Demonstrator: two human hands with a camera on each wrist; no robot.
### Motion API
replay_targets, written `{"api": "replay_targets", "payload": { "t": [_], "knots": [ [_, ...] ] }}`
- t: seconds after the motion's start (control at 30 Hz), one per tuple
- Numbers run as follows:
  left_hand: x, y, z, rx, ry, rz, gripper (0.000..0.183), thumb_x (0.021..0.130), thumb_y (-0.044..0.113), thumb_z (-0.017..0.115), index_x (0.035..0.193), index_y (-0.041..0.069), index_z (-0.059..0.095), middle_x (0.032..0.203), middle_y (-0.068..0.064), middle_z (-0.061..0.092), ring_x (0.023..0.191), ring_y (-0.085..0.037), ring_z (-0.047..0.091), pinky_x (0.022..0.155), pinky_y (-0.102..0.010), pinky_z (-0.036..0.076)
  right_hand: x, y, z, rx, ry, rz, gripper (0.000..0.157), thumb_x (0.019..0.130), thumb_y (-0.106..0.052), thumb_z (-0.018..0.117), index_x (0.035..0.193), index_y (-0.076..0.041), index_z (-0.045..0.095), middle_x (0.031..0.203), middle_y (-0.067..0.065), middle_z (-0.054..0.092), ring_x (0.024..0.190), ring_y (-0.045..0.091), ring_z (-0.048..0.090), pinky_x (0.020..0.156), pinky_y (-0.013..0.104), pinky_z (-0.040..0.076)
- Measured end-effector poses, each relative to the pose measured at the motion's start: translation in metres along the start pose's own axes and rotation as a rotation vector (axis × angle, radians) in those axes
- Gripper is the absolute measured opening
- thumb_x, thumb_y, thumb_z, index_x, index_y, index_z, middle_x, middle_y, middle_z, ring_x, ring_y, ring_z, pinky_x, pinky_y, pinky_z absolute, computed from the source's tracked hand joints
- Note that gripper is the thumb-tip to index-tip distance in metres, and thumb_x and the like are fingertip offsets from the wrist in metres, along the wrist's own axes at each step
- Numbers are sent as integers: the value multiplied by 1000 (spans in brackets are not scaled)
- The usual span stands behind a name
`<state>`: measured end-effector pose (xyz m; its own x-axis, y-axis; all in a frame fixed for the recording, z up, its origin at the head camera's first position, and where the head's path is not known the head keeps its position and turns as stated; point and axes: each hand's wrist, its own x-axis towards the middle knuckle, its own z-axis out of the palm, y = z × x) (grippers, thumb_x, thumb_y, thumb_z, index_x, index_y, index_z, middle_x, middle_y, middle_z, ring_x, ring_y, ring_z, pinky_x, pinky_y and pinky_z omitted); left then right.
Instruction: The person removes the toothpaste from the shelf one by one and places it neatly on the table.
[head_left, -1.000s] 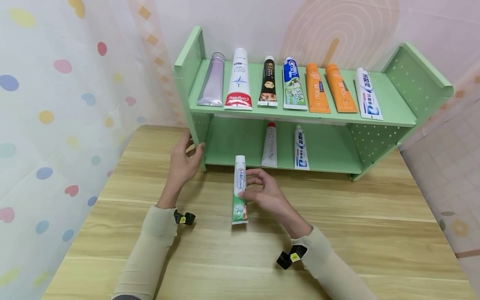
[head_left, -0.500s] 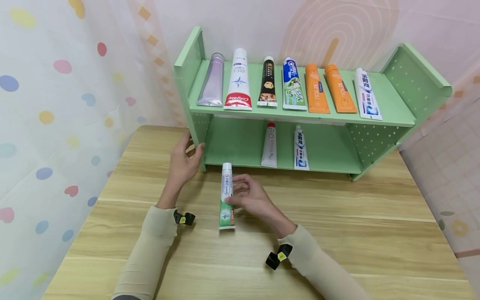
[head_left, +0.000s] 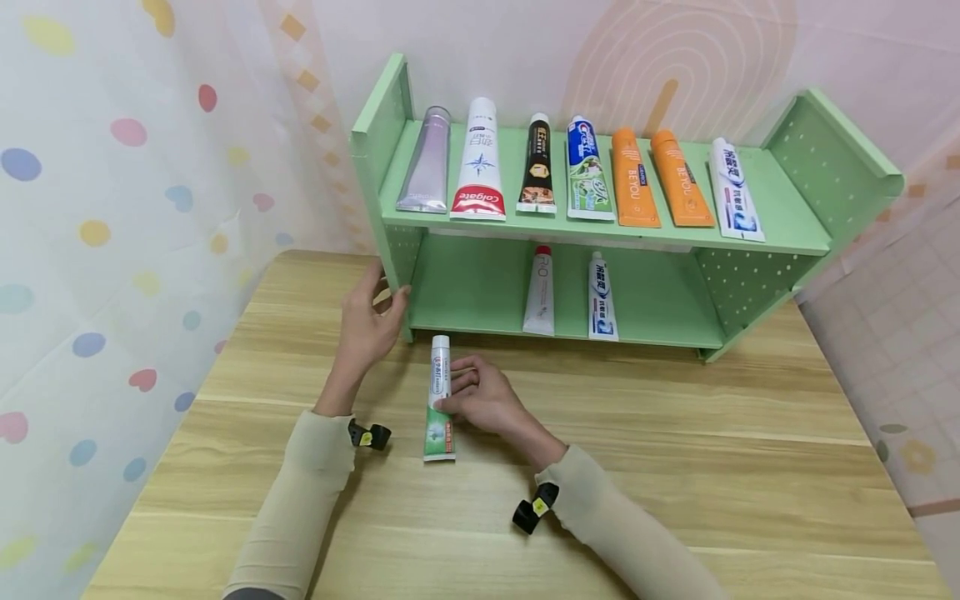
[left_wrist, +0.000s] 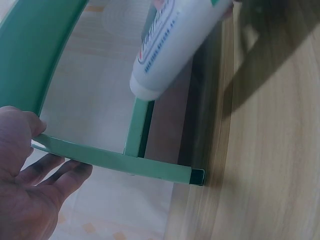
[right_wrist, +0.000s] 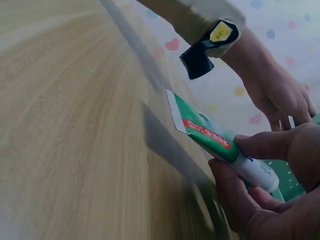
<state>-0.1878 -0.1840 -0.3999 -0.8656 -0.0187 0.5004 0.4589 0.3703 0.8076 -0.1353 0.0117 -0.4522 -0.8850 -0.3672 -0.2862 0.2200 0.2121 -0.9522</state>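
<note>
Toothpaste (head_left: pixel 438 388) has moved left to lower centre, below the shelf (head_left: pixel 465 287) of tubes (head_left: pixel 478 162); right hand (head_left: pixel 483 398) pinches it, left hand (head_left: pixel 369 325) grips the shelf.

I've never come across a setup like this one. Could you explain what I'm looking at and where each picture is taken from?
There is no robot here; each grip is simply a person's own: the left grip and the right grip. The wide picture is taken from the head, looking forward and down; the two closer ones are taken from the left and right wrists. On the wooden table stands a green shelf, with seven tubes on its upper level and two more tubes below. The left grip holds the shelf at its left side. The right grip pinches a green-and-white tube, held just above the table.
</note>
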Motion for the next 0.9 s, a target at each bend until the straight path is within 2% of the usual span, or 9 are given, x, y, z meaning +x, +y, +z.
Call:
{"api": "replay_targets", "payload": {
  "t": [0.3, 0.57, 0.8, 0.9],
  "knots": [
    [-1, 7, -1, 4, 2, -6, 45, 98, -6, 58, 142, -10, 49, 133, -35, 59, 119, -52, 63, 96, -44, 60, 9, -2, 11, -219, 87, -46, 58, 80, -10, 87, 130, -1, 59, 96, 11, 72, 74, 15, 66, 59, 21, 57],
    [0, 3, 0, -8, 1, 0, 46, 98, -5, 56, 143, -13, 47, 132, -40, 56, 118, -60, 59, 97, -38, 61, 11, -5, 19, -249, 81, -7, 57, 80, -10, 87, 130, 1, 61, 92, 9, 72, 67, 14, 66, 54, 23, 60],
    [1, 8, -1, 6, -11, -4, 44, 98, -6, 58, 141, -13, 48, 132, -38, 58, 119, -51, 64, 96, -44, 60, 10, -6, 22, -325, 94, 2, 61, 82, -15, 87, 134, 0, 60, 90, 7, 72, 70, 12, 66, 55, 20, 58],
    [1, 7, -1, 12, -9, -12, 44, 98, -5, 58, 141, -13, 49, 133, -37, 58, 119, -51, 64, 96, -47, 60, 9, -5, 23, -358, 100, -9, 62, 82, -18, 87, 135, -1, 60, 88, 6, 74, 72, 10, 65, 57, 18, 55]
  ]
}}
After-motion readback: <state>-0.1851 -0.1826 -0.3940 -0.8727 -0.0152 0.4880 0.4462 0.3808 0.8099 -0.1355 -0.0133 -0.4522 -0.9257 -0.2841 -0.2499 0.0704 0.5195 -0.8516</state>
